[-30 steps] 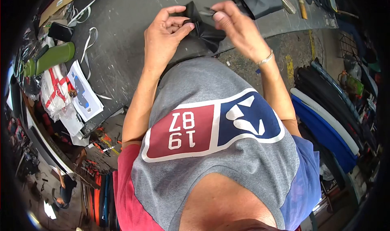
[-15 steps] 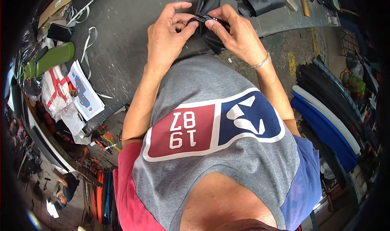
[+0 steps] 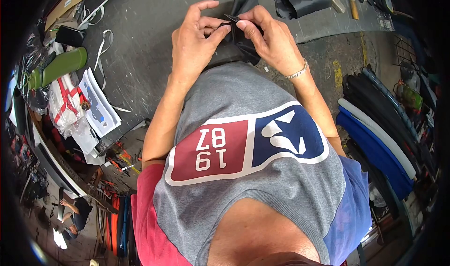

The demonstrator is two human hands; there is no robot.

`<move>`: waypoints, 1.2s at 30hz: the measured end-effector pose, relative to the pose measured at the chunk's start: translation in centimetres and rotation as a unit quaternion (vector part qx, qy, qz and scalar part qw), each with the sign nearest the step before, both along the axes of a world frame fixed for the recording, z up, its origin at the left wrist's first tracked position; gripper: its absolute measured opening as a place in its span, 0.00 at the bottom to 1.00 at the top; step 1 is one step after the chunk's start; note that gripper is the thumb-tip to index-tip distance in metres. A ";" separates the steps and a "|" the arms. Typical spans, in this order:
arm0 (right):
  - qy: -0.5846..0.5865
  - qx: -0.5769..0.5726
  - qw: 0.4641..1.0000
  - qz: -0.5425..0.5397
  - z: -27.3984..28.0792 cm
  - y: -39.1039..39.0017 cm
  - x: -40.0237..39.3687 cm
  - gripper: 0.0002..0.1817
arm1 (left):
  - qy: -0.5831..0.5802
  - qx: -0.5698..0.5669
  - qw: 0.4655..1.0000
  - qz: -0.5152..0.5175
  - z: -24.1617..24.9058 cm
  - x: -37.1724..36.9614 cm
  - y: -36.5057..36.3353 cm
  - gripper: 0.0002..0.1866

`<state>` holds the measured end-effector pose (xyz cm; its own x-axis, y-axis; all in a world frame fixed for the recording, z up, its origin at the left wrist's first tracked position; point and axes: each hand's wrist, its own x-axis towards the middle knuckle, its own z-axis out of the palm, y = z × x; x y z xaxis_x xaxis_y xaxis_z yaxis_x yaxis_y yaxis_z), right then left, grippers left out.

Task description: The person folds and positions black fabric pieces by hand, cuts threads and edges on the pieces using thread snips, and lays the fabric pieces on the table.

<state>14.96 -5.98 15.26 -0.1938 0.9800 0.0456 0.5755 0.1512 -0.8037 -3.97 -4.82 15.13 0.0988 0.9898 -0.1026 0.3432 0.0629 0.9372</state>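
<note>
My left hand (image 3: 194,46) pinches an edge of black fabric (image 3: 241,43) between thumb and fingers, its index finger raised and held apart. Close against it, my right hand (image 3: 269,41) grips a small black pointed tool (image 3: 231,18) that looks like thread snips. The tool's tip points left, right at the pinched edge, and most of its body is hidden inside my fingers. The fabric hangs in folds below and behind both hands, over the near edge of the dark worktable (image 3: 145,36).
Folded black fabric (image 3: 300,1) and a wooden-handled tool (image 3: 351,3) lie at the table's far right. On the left are a green bottle (image 3: 63,65), a phone (image 3: 70,35), printed sheets (image 3: 98,104) and white straps (image 3: 101,50). Fabric rolls (image 3: 375,139) stand right. Another person (image 3: 79,214) is lower left.
My right hand has tilted and shifted slightly left, so the tool's tip now sits a little higher. The fabric's folds have shifted. The other person at lower left has moved an arm.
</note>
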 end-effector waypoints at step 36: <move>-0.038 0.045 0.998 0.015 -0.9 -0.3 1.1 0.16 | -0.037 0.018 0.999 -0.016 -1.0 -0.2 -0.5 0.28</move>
<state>16.05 -6.29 14.40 -0.2299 0.9660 0.1181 0.6282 0.2400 -0.7401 -4.18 -5.33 14.14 0.1358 0.9890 -0.0590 0.2735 0.0198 0.9617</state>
